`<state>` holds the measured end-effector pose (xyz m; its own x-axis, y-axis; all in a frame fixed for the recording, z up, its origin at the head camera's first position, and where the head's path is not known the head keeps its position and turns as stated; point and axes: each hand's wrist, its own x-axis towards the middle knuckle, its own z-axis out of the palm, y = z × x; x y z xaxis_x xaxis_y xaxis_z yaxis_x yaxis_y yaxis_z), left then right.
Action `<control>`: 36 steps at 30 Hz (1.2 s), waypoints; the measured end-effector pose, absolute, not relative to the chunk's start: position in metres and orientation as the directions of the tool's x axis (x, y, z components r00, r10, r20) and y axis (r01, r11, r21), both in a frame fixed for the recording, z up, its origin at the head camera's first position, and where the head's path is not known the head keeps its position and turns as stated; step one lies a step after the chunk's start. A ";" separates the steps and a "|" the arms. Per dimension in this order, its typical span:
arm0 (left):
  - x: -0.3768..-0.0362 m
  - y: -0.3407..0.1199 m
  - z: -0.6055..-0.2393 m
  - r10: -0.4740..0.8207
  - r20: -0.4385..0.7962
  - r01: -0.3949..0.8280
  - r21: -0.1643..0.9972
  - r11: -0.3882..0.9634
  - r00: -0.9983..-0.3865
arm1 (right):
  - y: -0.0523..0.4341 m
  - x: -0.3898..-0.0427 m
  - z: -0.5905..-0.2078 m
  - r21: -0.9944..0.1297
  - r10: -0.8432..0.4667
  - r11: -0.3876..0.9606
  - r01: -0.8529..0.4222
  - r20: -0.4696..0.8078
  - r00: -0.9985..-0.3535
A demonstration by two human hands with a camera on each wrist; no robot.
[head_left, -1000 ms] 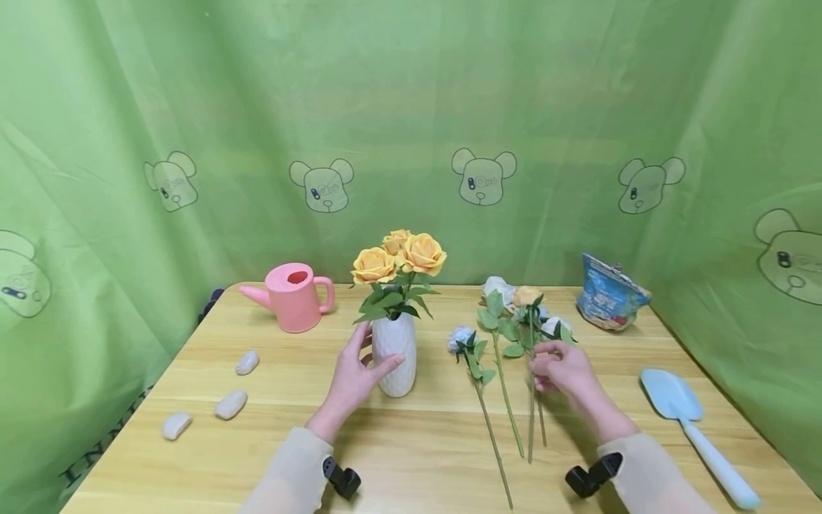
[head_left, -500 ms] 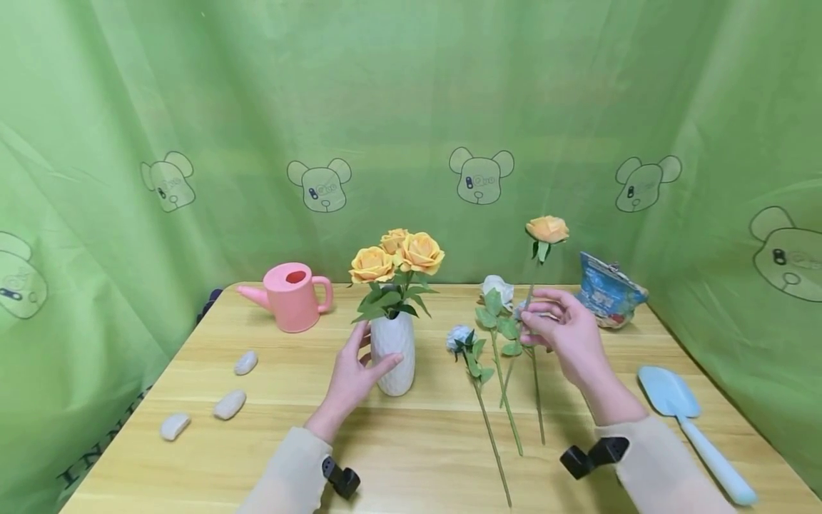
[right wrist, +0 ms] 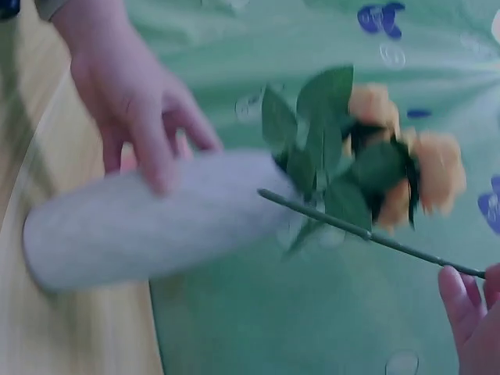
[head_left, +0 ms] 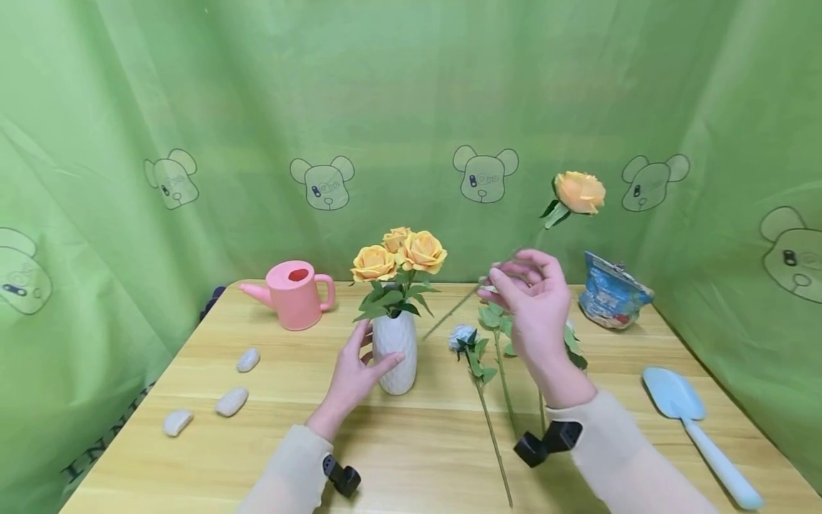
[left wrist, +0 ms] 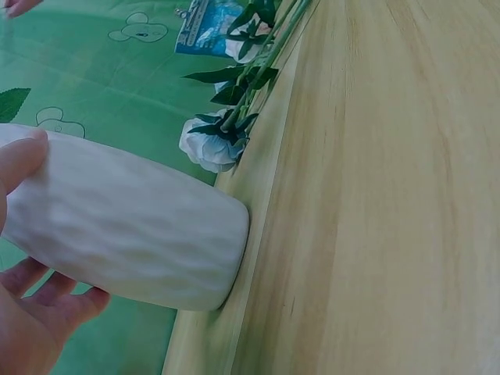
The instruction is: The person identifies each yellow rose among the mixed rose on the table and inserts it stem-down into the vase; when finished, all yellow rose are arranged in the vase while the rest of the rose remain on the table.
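A white textured vase [head_left: 399, 357] stands upright on the wooden table with several yellow roses [head_left: 420, 252] and green leaves in its mouth. My left hand [head_left: 349, 382] grips the vase from its left side, thumb across the front and fingers behind. To the right, my right hand [head_left: 538, 307] pinches the stem of a peach-orange rose [head_left: 579, 193], held up in the air. This rose tilts, bloom to the upper right, with its bare stem end pointing down-left near the vase. In the right wrist view the stem [right wrist: 375, 237] crosses before the vase's leaves.
Pale blue and white roses lie on the right, one blue rose [head_left: 462, 337] nearest the vase; others are partly behind my right hand. A pink watering can [head_left: 297, 300], stones [head_left: 231, 402], a blue packet [head_left: 613, 293] and a light-blue shovel [head_left: 674, 395] also lie about the table.
My right hand has lifted the peach-orange rose from among the lying flowers, raised it, and swung its stem end left toward the vase. My left hand stays on the vase.
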<state>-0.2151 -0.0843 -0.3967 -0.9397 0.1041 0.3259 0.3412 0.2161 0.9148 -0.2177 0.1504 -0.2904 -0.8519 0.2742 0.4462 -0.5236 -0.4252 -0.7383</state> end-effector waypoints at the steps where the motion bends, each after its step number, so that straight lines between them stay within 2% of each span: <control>1: -0.215 -0.084 -0.396 0.104 0.325 0.341 0.915 0.216 -0.940 | 0.145 -0.218 -0.288 -0.724 0.285 -0.431 -0.539 0.457 -0.842; 11: -0.218 -0.085 -0.401 0.107 0.337 0.352 0.914 0.200 -0.935 | 0.117 -0.223 -0.283 -0.654 0.322 -0.385 -0.652 0.567 -0.759; 18: -0.235 -0.086 -0.425 0.091 0.330 0.342 0.916 0.210 -0.940 | 0.110 -0.222 -0.293 -0.577 0.332 -0.285 -0.766 0.690 -0.643; 27: -0.237 -0.086 -0.429 0.084 0.351 0.361 0.913 0.190 -0.933 | 0.103 -0.227 -0.298 -0.429 0.394 -0.316 -0.846 0.752 -0.528; 31: -0.233 -0.086 -0.423 0.094 0.352 0.363 0.915 0.175 -0.931 | 0.100 -0.231 -0.302 -0.445 0.359 -0.323 -0.835 0.759 -0.544; 36: -0.219 -0.084 -0.405 0.107 0.362 0.376 0.911 0.173 -0.926 | 0.096 -0.239 -0.311 -0.568 0.297 -0.308 -0.763 0.705 -0.644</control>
<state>-0.2194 -0.0839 -0.4048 -0.9261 0.1074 0.3616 0.3755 0.1726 0.9106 -0.2393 0.0964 -0.3110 -0.6443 0.2967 0.7049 -0.7633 -0.3077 -0.5681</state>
